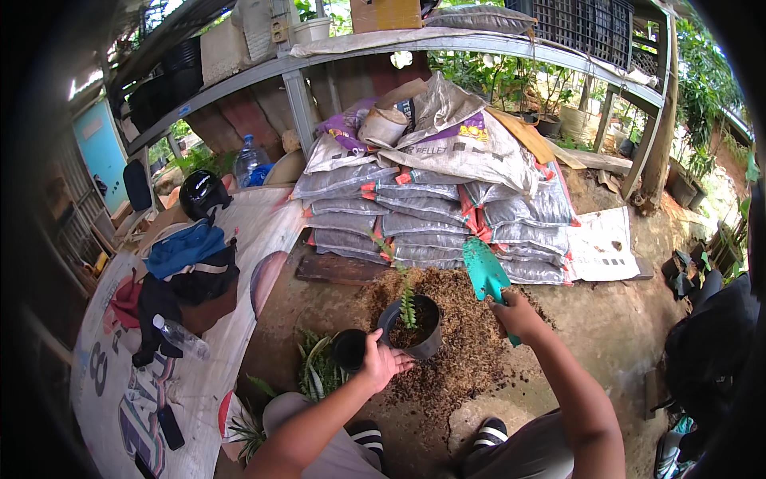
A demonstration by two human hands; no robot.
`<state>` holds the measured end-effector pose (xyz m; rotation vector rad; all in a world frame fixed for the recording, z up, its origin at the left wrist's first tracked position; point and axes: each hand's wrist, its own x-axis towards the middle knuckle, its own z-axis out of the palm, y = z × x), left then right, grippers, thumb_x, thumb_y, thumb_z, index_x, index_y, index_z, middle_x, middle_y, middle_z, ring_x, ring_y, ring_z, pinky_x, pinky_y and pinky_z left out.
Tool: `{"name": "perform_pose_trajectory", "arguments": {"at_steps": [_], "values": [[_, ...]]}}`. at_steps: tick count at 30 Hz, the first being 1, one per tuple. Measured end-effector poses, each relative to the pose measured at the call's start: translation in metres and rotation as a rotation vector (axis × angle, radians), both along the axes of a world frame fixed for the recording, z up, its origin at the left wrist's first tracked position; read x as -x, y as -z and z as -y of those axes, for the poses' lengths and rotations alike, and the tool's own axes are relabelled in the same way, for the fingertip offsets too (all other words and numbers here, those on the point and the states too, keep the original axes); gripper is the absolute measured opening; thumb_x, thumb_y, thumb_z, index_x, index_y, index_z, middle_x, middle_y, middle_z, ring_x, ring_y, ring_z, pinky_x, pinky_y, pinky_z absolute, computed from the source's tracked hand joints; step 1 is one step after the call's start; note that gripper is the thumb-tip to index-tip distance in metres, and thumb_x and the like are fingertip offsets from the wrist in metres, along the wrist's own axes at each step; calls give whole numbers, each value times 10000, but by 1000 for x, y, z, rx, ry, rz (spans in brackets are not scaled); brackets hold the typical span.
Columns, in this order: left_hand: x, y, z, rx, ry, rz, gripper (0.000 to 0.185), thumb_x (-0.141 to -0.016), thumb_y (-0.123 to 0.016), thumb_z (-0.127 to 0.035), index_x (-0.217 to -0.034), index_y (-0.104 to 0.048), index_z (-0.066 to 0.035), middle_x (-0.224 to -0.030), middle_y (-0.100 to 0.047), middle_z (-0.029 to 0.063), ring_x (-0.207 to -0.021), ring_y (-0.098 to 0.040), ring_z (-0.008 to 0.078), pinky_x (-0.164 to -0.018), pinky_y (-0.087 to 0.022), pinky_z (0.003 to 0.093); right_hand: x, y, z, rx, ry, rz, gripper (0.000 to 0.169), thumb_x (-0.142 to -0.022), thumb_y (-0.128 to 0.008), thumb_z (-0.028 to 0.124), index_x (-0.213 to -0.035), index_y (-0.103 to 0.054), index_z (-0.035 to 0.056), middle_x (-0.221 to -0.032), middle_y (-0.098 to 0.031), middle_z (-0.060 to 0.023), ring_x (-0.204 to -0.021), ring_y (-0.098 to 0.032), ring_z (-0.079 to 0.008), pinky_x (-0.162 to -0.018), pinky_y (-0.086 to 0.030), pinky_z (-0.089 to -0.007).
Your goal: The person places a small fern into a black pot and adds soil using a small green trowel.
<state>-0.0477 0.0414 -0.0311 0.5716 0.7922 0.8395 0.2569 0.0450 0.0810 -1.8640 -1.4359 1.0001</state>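
Observation:
My left hand grips the lower side of a black plastic plant pot, which is tilted and partly filled with brown potting mix. A green fern frond rises from that pot. In my right hand is a green hand trowel, held by its handle with the blade raised to the right of the pot. Beneath both lies a loose heap of brown, fibrous potting mix. A smaller black pot stands just left of my left hand.
Stacked plastic sacks stand beyond the heap. Leafy plants lie at the left, beside a printed sheet bearing a clear bottle, a phone, clothing and a black helmet. A metal-framed shelf crosses the back.

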Motion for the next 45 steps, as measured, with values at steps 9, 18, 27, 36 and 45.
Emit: {"name": "perform_pose_trajectory", "arguments": {"at_steps": [9,18,27,36,45], "values": [[9,-8,-7,2,-100,-37,876,-812,-315,-724,-1218,-464,37,-1124,-590,179,-978,-549,272,-870,-431,402,46,35,16,124,-215,-178,328,-900,-626,256,-1068,-570,-20,-702,-570,-51,-551,-560,-134,-503,-472,-301],[14,-3,-7,-24,-125,-76,847,-814,-362,-723,-1242,-447,3,-1033,-608,158,-921,-584,248,-855,-459,384,19,-8,8,-49,-260,-42,240,-893,-631,209,-877,-589,-27,-633,-572,-45,-540,-565,-114,-497,-461,-292],[3,-15,-3,-45,-96,-56,799,-831,-394,-694,-1291,-423,-41,-1059,-590,126,-968,-566,232,-860,-448,384,6,-40,23,-210,-226,78,263,-865,-676,142,-1045,-596,-32,-675,-562,-22,-541,-518,-95,-497,-414,-277],[3,-5,-7,-127,-232,-130,628,-806,-643,-397,-1252,-350,-65,-1084,-520,141,-1017,-540,273,-990,-455,442,16,-41,20,-158,-141,-309,208,-916,-618,168,-1034,-596,-3,-705,-546,-14,-510,-515,-99,-464,-423,-268],[12,-35,-13,-41,-207,127,646,-827,-559,-406,-1282,-352,3,-1212,-512,251,-1163,-519,365,-1061,-406,482,20,-66,21,-187,20,-833,154,-938,-589,244,-1007,-573,107,-712,-543,-11,-556,-525,-127,-478,-418,-276]]}}
